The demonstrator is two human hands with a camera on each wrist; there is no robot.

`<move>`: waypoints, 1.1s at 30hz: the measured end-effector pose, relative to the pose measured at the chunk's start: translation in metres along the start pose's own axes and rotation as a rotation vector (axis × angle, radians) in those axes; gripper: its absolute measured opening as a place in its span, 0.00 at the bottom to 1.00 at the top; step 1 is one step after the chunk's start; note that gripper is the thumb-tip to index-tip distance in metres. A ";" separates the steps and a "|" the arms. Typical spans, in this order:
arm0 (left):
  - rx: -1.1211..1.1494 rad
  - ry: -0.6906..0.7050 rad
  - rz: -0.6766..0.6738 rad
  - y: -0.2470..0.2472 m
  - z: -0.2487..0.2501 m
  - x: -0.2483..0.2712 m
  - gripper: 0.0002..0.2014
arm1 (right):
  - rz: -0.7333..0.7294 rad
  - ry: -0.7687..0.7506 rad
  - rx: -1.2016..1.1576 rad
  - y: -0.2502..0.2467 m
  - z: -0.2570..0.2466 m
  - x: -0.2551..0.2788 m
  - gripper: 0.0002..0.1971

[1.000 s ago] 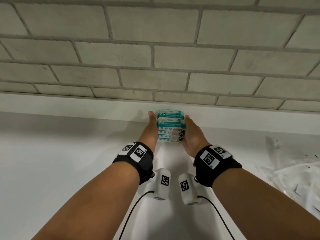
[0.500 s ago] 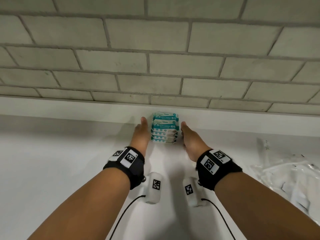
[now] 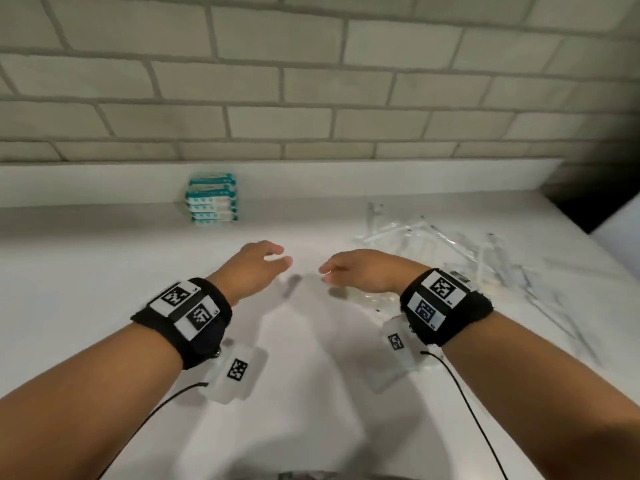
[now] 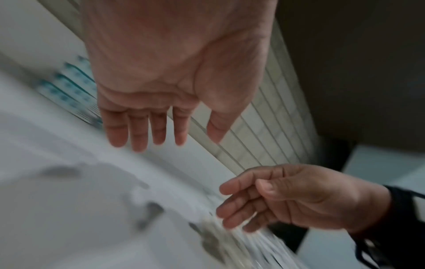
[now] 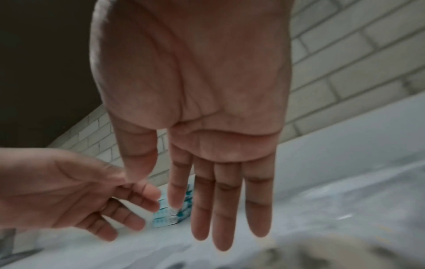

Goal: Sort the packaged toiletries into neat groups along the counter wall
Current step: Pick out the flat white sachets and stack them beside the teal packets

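Note:
A stack of several teal-and-white packets [image 3: 212, 198] stands against the low white backsplash at the rear of the counter; the same stack [image 5: 171, 213] shows past my fingers in the right wrist view and as a blurred stack [image 4: 69, 85] in the left wrist view. My left hand [image 3: 256, 268] hovers over the counter in front of it, fingers relaxed and empty. My right hand [image 3: 349, 270] hovers beside it, also empty, fingers [image 5: 227, 209] straight. A pile of clear-wrapped toiletries [image 3: 450, 251] lies to the right of my right hand.
The white counter [image 3: 86, 289] runs left to right under a grey brick wall [image 3: 311, 98]. The counter ends at the right near a dark gap [image 3: 588, 209]. Cables hang from both wrist cameras.
Both hands let go of the packet stack and drew back toward me. The head view swung right, bringing the clear-wrapped pile further into sight.

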State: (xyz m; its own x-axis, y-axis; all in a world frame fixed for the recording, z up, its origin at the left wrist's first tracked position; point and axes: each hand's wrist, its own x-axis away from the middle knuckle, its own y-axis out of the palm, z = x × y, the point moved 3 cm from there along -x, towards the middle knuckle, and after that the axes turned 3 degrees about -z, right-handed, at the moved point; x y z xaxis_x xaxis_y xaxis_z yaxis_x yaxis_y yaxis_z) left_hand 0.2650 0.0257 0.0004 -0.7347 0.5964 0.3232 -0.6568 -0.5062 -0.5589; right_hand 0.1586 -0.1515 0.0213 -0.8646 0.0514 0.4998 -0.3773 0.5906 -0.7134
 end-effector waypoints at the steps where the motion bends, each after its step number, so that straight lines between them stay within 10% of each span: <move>1: -0.045 0.014 -0.064 0.016 0.009 0.004 0.22 | 0.032 0.023 0.054 -0.005 0.017 0.016 0.18; 8: -0.397 0.135 -0.305 0.107 0.066 0.025 0.20 | 0.048 0.439 0.285 -0.023 0.137 0.086 0.21; 14: -0.638 0.119 -0.344 0.160 0.097 0.027 0.13 | 0.024 0.218 0.178 -0.014 0.155 0.111 0.21; 18: -0.913 0.039 -0.420 0.186 0.095 0.042 0.34 | 0.158 0.174 0.171 -0.007 0.164 0.117 0.07; 24: -0.804 -0.081 -0.319 0.194 0.076 0.053 0.35 | -0.079 0.172 0.577 0.026 0.155 0.124 0.41; 33: -0.533 -0.031 -0.149 0.194 0.088 0.061 0.19 | 0.211 0.099 -0.032 -0.032 0.188 0.117 0.30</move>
State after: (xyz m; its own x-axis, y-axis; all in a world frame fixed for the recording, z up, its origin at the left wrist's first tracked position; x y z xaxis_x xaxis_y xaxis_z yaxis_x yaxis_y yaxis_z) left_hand 0.0782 -0.0912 -0.0212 -0.6508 0.6144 0.4461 -0.5829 -0.0278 -0.8120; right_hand 0.0073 -0.3157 0.0100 -0.8857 0.2543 0.3883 -0.1794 0.5839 -0.7917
